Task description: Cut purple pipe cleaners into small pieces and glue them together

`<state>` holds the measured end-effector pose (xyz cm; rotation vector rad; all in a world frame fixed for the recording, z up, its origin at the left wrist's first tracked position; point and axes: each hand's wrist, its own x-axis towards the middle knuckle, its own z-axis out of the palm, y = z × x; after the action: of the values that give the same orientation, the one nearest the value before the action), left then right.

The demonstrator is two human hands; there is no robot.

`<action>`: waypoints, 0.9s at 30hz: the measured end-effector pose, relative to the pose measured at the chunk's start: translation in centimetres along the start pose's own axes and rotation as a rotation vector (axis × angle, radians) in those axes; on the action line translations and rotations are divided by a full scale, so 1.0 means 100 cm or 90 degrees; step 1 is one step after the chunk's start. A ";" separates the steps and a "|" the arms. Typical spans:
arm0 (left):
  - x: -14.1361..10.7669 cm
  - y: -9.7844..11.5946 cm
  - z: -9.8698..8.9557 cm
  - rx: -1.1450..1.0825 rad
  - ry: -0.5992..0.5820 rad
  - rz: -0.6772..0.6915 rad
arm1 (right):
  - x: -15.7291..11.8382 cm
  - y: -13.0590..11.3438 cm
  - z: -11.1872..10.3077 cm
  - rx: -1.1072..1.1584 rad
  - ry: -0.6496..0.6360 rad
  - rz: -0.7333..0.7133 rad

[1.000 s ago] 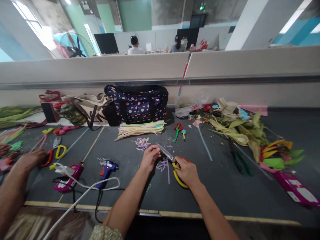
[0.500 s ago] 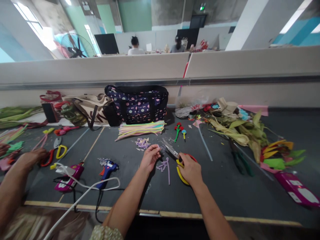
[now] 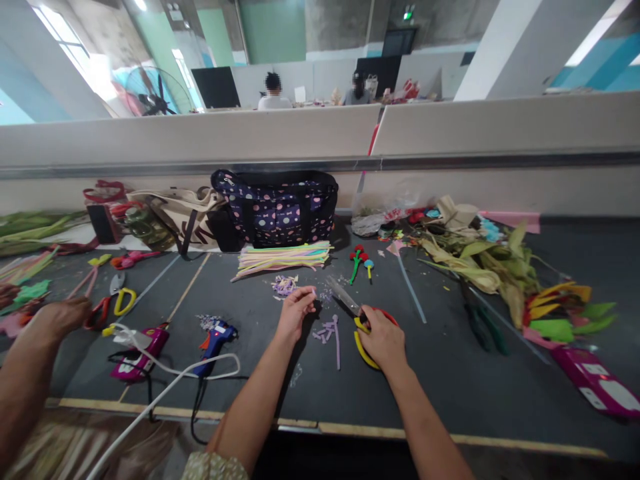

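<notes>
My left hand is closed in a pinch on a small purple piece, just right of a pile of purple and pale cut pieces. In my right hand are scissors with yellow and red handles, their blades pointing up and left towards my left hand, apart from it. Below the blades, on the dark table, lie short purple pieces and a longer purple strip.
Pastel stems lie before a patterned bag. A blue glue gun and white cable are left; green-handled pliers and dried husks right. Another person's hand is at far left.
My left hand has shifted slightly left, away from the scissor blades, with the purple piece still in its fingers. The other person's hand has moved a little. My right hand still holds the scissors.
</notes>
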<state>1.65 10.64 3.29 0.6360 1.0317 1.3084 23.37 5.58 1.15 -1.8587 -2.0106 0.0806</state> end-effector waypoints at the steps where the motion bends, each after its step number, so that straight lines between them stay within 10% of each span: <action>1: 0.002 0.003 -0.004 0.014 0.018 0.023 | 0.000 0.000 0.000 -0.002 0.001 0.002; 16: 0.022 0.027 -0.060 0.546 0.272 0.317 | 0.000 0.001 -0.004 0.005 -0.012 0.031; 27: 0.024 0.034 -0.064 0.285 0.423 0.447 | 0.000 0.001 -0.004 0.034 -0.009 0.047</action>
<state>-5.76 12.55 2.80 0.9868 1.7712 1.9957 23.62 5.49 1.48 -1.9033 -1.9305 0.1660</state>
